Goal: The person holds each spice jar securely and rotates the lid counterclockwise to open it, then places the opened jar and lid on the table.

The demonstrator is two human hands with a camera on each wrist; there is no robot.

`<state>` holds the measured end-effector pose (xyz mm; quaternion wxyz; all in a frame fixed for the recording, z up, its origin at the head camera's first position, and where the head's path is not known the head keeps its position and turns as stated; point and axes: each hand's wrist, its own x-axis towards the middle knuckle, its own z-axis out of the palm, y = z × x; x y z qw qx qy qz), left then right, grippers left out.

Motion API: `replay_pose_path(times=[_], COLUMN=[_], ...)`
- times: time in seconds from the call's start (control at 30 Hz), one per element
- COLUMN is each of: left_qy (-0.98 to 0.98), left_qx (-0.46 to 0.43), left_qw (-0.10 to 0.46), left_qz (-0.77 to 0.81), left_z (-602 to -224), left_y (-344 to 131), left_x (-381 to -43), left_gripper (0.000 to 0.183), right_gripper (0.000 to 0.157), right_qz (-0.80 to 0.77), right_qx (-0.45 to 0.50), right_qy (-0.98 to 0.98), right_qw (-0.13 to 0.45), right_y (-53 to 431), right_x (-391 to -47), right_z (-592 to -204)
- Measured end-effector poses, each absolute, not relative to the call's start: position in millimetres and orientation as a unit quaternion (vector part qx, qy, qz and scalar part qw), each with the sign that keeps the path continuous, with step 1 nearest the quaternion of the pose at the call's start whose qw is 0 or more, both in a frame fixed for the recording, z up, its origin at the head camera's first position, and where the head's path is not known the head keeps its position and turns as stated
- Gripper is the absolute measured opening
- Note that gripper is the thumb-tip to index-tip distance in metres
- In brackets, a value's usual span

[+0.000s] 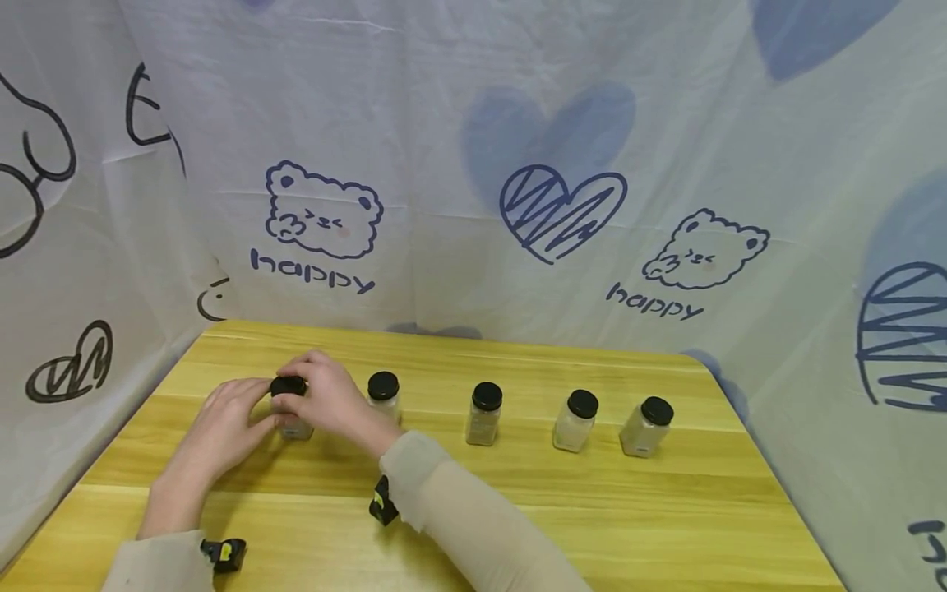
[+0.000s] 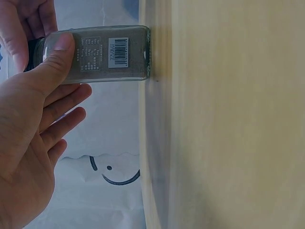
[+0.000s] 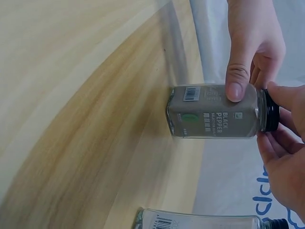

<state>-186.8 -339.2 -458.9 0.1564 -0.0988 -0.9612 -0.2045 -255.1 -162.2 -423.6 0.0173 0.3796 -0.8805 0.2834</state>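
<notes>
A clear glass black pepper jar point(image 3: 214, 117) with a black screw lid point(image 1: 287, 385) stands upright near the table's left side. My left hand point(image 1: 229, 423) holds its body, the thumb lying against the glass in the left wrist view. From above, my right hand point(image 1: 329, 396) grips the lid between thumb and fingers, as the right wrist view shows. The lid sits on the jar's neck. A barcode label point(image 2: 118, 52) faces the left wrist camera. Grey-brown powder fills the jar. Just behind my right wrist stands a second jar point(image 1: 383, 386), partly covered by it.
To the right, a row continues with a jar of darker contents point(image 1: 483, 419) and two paler jars, one point(image 1: 574, 423) beside the other point(image 1: 645, 429). All have black lids. The wooden table point(image 1: 518, 518) ends at a printed cloth point(image 1: 444, 271) behind and at both sides.
</notes>
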Motion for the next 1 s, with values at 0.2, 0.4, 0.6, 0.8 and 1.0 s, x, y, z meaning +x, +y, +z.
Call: replay_pose_path(times=[0.2, 0.4, 0.6, 0.8, 1.0], left_qy=[-0.964, -0.964, -0.965, -0.964, -0.964], left_qx=[-0.091, -0.09, -0.093, -0.094, -0.091], left_qw=[0.144, 0.14, 0.149, 0.148, 0.144], left_qz=[-0.206, -0.21, -0.197, -0.2, -0.205], left_z=[-458.3, -457.7, -457.4, -458.0, -457.4], left_y=[-337.9, -337.0, -337.9, -338.4, -337.5], left_x=[-188.1, -188.8, -188.4, -188.9, -187.6], left_gripper=[0.056, 0.056, 0.054, 0.053, 0.054], right_gripper=[0.037, 0.042, 0.05, 0.05, 0.046], right_qz=[0.246, 0.25, 0.27, 0.298, 0.287], right_qx=[0.413, 0.429, 0.423, 0.372, 0.361], right_qy=[-0.877, -0.867, -0.864, -0.879, -0.887], right_qw=[0.005, -0.03, -0.032, 0.003, 0.024], right_y=[-161.2, -158.6, -157.7, -158.5, -159.3], right_x=[-255.8, -256.4, -255.8, -253.4, -253.9], right_z=[-420.0, -417.9, -420.0, -422.4, -424.7])
